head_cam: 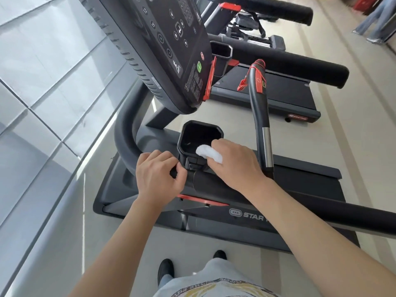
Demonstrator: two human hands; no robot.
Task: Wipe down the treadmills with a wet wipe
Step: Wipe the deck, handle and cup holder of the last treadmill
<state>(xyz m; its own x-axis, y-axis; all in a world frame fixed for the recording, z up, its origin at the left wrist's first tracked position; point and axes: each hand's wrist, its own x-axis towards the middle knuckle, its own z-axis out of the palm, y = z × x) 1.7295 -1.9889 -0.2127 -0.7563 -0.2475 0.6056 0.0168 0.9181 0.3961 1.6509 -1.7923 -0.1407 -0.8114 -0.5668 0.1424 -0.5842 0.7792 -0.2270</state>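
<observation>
Step in hand: wiping the cup holder (200, 137) of the nearest treadmill (246, 215), centre frame. The right hand (233, 161) is closed around a bunched white wet wipe (209, 153), pressed against the holder's near rim. The left hand (158, 174) is curled around the black handrail (126, 133) just beside the holder, steadying. Judgement: the rim is being cleaned; the next move calls for carrying the wipe along the handrail and up to the console (171, 50), upper centre.
</observation>
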